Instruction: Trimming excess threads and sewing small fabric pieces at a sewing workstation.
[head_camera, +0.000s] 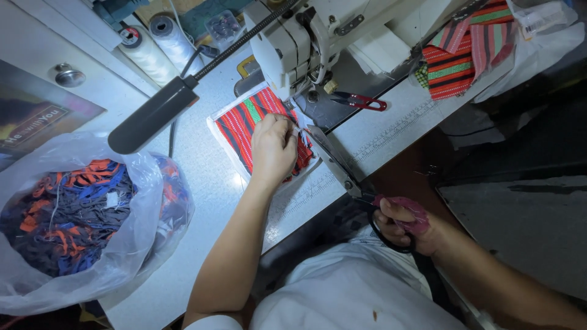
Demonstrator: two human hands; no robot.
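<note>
1. On the surface just in front of the sewing machine, we see the striped woven fabric piece lying flat.
2. Left hand rests on its right edge, fingertips pinched on the cloth or a thread there; we cannot tell which.
3. Right hand is closed through the handles of the large scissors, blades parted, tips at that pinch.
4. We judge the fabric light, soft and limp: pin it flat, grip close to the cut edge.
5. Scissors look heavy and rigid; hold by the wrapped handles.
</note>
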